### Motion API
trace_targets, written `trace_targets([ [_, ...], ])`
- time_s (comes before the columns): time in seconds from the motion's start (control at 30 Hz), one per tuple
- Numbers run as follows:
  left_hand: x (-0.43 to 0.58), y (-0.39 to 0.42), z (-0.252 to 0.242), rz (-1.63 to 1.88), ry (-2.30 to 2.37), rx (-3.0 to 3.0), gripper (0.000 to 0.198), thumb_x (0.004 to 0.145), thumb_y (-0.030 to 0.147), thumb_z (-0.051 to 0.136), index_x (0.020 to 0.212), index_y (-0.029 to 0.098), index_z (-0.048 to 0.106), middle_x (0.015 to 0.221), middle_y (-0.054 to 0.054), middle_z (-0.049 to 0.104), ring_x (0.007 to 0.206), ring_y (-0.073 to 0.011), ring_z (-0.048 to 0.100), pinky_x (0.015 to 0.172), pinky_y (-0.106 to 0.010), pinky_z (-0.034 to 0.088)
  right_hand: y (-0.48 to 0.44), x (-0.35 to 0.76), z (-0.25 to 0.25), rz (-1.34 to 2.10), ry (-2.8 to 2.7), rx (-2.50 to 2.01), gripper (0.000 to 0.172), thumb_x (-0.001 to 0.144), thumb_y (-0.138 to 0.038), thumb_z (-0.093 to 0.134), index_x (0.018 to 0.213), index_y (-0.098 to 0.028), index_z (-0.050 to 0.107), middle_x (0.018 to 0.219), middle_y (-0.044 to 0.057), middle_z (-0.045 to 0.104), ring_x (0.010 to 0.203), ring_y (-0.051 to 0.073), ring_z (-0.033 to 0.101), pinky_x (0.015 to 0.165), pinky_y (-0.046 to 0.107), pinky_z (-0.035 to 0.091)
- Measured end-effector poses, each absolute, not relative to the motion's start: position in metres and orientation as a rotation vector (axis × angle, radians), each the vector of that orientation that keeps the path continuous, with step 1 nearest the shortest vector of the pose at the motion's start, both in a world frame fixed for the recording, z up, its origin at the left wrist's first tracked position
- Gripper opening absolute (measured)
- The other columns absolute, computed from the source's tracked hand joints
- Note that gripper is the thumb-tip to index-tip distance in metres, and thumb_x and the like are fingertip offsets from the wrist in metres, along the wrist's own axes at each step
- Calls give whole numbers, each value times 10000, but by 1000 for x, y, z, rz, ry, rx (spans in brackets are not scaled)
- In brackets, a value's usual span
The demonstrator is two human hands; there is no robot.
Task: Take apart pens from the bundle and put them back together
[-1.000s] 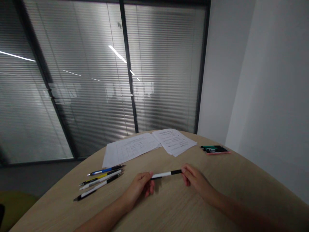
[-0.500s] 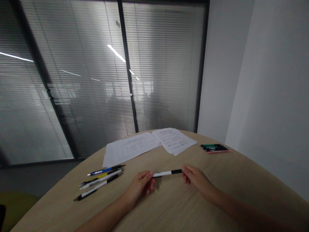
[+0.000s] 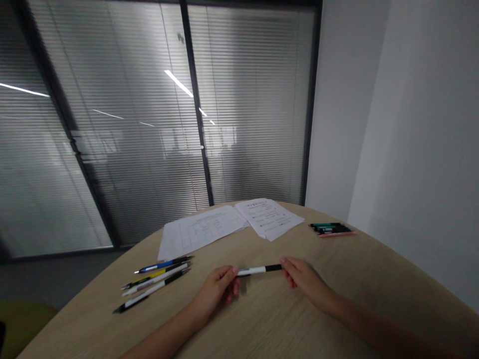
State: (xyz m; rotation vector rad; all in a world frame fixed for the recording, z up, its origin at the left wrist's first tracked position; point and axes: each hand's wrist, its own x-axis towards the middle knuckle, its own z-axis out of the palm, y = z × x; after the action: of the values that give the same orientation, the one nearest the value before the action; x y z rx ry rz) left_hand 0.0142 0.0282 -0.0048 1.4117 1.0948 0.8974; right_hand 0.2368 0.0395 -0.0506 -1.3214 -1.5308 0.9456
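Observation:
A white pen with a black end [image 3: 256, 270] is stretched level between my two hands, just over the wooden table [image 3: 262, 319]. Its left end is pinched by my left hand [image 3: 219, 287], whose fingertips hide that tip. At the black end on the right, the fingers of my right hand [image 3: 301, 279] are closed round it. Several pens lie in a group left of my left hand: a blue one [image 3: 162, 265], a yellow and black one [image 3: 149, 278] and white and black ones [image 3: 151, 290].
Printed sheets lie at the table's far side, one on the left [image 3: 202, 230] and one on the right [image 3: 269, 218]. A cluster of dark pens [image 3: 331, 229] with a pink one sits at the right. Behind stand a glass partition with blinds and a white wall.
The view has shifted very slightly. Both hands keep their hold on the white and black pen, and the other pens and the papers stay where they were on the table.

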Motion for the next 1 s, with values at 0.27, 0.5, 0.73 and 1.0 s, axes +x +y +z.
trace_targets([
  [0.27, 13, 31, -7, 924, 1074, 1368, 399, 659, 532, 541, 557, 147, 513, 431, 35, 502, 348, -63, 375, 380, -198, 239, 30, 237, -43, 745, -1683, -1251, 351, 854, -440, 296, 607, -215, 404, 496, -47, 422, 485, 113, 433, 505, 229, 342],
  [0.5, 13, 28, -5, 988, 1056, 1278, 357, 683, 473, 551, 549, 144, 512, 425, 30, 490, 349, -66, 384, 371, -197, 246, 25, 230, -37, 824, -1622, -1128, 113, 795, -323, 386, 853, -227, 397, 523, -72, 393, 452, 110, 415, 447, 224, 327],
  [0.73, 13, 28, -5, 938, 1049, 1293, 375, 672, 491, 561, 555, 139, 513, 433, 22, 509, 359, -61, 390, 385, -189, 253, 28, 230, -37, 977, -1522, -1053, 248, 776, -380, 395, 960, -214, 406, 590, -60, 433, 462, 96, 434, 419, 213, 323],
  [1.0, 12, 32, -8, 1022, 1090, 1283, 366, 668, 491, 560, 562, 144, 515, 433, 28, 503, 346, -68, 389, 378, -197, 256, 38, 236, -41, 929, -1428, -1158, 209, 721, -368, 432, 860, -214, 448, 554, -53, 454, 469, 114, 456, 402, 214, 311],
])
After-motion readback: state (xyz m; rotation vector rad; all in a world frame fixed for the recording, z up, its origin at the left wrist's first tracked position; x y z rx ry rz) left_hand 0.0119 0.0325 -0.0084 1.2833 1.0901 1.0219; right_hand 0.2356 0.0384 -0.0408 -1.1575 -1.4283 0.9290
